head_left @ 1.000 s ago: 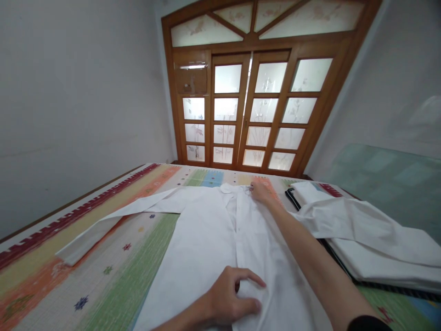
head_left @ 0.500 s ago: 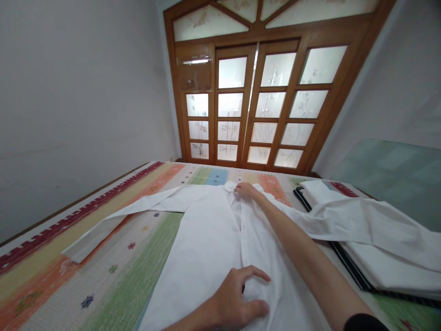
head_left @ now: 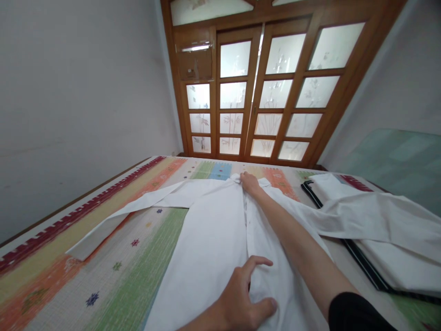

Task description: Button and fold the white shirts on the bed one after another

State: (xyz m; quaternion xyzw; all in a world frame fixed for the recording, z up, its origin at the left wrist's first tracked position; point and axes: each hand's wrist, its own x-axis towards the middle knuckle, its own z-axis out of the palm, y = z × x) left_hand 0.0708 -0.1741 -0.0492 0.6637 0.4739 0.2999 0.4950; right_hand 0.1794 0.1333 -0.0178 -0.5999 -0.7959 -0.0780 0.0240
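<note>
The striped mat (head_left: 103, 257) and the wooden door (head_left: 262, 92) sit differently in view than a second ago: the door has climbed toward the top edge, and more of the near mat shows. The white shirt (head_left: 213, 239) stays spread flat on the mat, front up, in the middle of the scene. The stack of folded white clothes (head_left: 396, 271) stays at the right, with the shirt's right-side sleeve draped over it.

The right hand (head_left: 250, 184) has shifted left, from the right wing of the collar to the collar's middle at the top of the button strip. The left hand (head_left: 241, 299) has kept its place on the near part of the shirt front.

The shirt's long axis runs near to far. The collar points to the far end, toward the door, and the hem lies nearest. One sleeve stretches out left across the mat.

The left hand rests on the cloth beside the button strip, thumb and fingers spread and arched. The right hand's fingers are bunched on the collar. Whether they pinch the cloth or only press it cannot be told.
</note>
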